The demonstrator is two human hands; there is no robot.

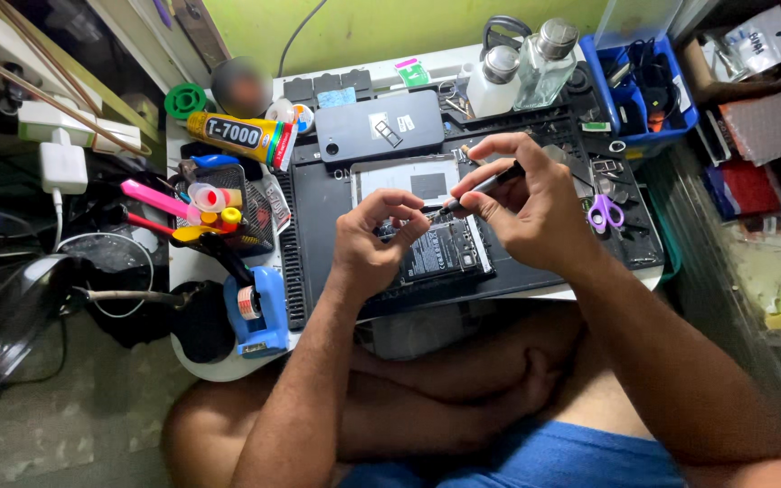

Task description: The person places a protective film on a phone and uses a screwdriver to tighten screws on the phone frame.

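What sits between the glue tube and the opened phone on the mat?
In the head view, a black mesh holder full of tools stands between the yellow glue tube and the opened phone, beside the mat's ridged left edge.

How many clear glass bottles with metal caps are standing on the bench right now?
2. Both stand at the back of the bench: the shorter bottle on the left, the taller bottle touching its right side, beside the blue bin. Clutter may hide others.

Bare forearms, bare knees, no sleeves, blue shorts [535, 461]
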